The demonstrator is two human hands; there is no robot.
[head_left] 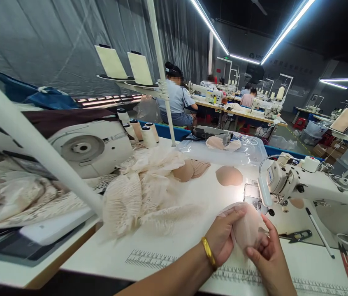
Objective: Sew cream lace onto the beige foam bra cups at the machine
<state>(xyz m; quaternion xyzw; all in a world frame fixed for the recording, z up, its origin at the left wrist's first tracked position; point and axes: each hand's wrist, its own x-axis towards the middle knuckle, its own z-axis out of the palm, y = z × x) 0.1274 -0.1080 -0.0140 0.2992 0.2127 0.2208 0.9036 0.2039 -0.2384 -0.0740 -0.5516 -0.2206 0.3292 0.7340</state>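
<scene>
My left hand [221,238], with a gold bangle at the wrist, and my right hand [268,257] are both closed around a beige padded cup covered with sheer fabric [248,224]. I hold it just above the white sewing table [149,255], in front of the sewing machine head [280,179]. A heap of cream lace fabric [143,193] lies to the left of my hands. Loose beige cups [228,175] and a small stack of cups [191,169] lie farther back on the table.
Black thread snips [295,235], a pen [319,232] and red-handled snips [346,265] lie at the right. Thread cones [141,131] stand behind the lace. A second machine [84,150] sits left. Other people sew at tables in the background.
</scene>
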